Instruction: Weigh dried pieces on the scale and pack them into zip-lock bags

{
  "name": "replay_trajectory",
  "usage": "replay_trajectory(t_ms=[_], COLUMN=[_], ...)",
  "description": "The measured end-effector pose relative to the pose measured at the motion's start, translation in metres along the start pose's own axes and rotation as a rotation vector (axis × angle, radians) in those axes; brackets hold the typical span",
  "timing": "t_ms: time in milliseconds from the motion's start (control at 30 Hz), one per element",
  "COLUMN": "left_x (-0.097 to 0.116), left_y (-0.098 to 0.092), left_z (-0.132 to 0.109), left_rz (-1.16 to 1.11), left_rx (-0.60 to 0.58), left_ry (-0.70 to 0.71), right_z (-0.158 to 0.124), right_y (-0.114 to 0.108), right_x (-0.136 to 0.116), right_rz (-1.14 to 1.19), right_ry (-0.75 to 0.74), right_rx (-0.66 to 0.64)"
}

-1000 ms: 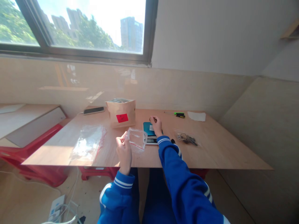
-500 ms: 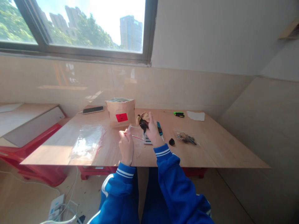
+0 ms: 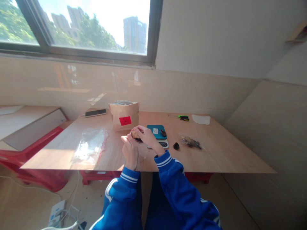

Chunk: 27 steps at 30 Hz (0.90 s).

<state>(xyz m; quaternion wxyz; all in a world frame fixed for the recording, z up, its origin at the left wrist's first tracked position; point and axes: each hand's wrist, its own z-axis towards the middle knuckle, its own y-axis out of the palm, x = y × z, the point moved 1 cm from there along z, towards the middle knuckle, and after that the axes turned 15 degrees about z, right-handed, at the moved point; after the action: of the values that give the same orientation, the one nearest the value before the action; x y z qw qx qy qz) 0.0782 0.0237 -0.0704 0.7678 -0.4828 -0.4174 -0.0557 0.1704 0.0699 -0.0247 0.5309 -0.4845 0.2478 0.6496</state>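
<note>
My left hand (image 3: 129,151) is closed in a pinch on the mouth of a clear zip bag (image 3: 143,150), which hangs below the fingers and is mostly hidden by my hands. My right hand (image 3: 145,135) grips a clump of dried tan-and-black pieces (image 3: 136,135), perhaps dried fungus, at the bag's mouth. Whether the clump is inside the bag I cannot tell. Just right of my right hand, a digital scale (image 3: 155,127) with a teal top carries one small dark piece (image 3: 163,133). A dark dried piece (image 3: 176,146) lies on the table beside it.
Behind my hands stands an open brown paper pouch (image 3: 120,115) with a red label. Flat clear bags (image 3: 88,147) lie at left, near a phone (image 3: 95,112). To the right are a filled clear bag (image 3: 192,142), screwdrivers (image 3: 183,117) and white paper (image 3: 200,119).
My right hand has moved left from over the scale to the bag's mouth, bringing the dried pieces with it. The scale is now uncovered, showing one piece on it. My left hand stays put.
</note>
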Motion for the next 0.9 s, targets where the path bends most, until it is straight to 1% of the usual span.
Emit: replay_trajectory(t_ms=[100, 167, 233, 300, 367, 433, 533, 633, 700, 767, 833, 900], left_x=[-0.002, -0.005, -0.008, -0.01, -0.012, -0.013, -0.014, -0.016, -0.017, -0.018, -0.018, -0.018], left_y=[0.0, 0.0, -0.001, -0.001, -0.002, -0.002, -0.002, -0.002, -0.001, 0.0, 0.002, 0.003], left_z=[0.002, 0.003, 0.004, 0.004, 0.003, 0.003, 0.002, 0.0, 0.0, 0.0, 0.001, 0.001], left_rz=[-0.003, -0.026, -0.076, -0.131, -0.161, -0.177, -0.237, -0.296, -0.307, -0.309, -0.303, -0.294], left_rx=[0.008, 0.011, 0.014, 0.021, 0.028, 0.036, 0.052, 0.063, 0.054, 0.039, 0.034, 0.032], left_ry=[-0.03, -0.033, -0.03, -0.03, -0.029, -0.037, -0.036, -0.037, -0.045, -0.047, -0.044, -0.038], right_z=[-0.003, -0.002, 0.002, 0.005, 0.004, -0.002, -0.015, -0.024, -0.024, -0.021, -0.015, -0.009], right_y=[-0.004, -0.012, -0.025, -0.043, -0.061, -0.077, -0.092, -0.098, -0.098, -0.096, -0.09, -0.078], right_x=[-0.006, -0.004, 0.003, 0.017, 0.034, 0.053, 0.076, 0.087, 0.087, 0.081, 0.068, 0.047], right_rz=[-0.007, 0.035, 0.023, -0.104, -0.261, -0.343, -0.35, -0.324, -0.293, -0.25, -0.2, -0.121], right_ry=[-0.011, -0.022, -0.041, -0.012, 0.074, 0.168, 0.233, 0.237, 0.217, 0.187, 0.153, 0.106], right_rx=[-0.121, -0.127, -0.035, 0.146, 0.328, 0.457, 0.536, 0.562, 0.562, 0.546, 0.511, 0.441])
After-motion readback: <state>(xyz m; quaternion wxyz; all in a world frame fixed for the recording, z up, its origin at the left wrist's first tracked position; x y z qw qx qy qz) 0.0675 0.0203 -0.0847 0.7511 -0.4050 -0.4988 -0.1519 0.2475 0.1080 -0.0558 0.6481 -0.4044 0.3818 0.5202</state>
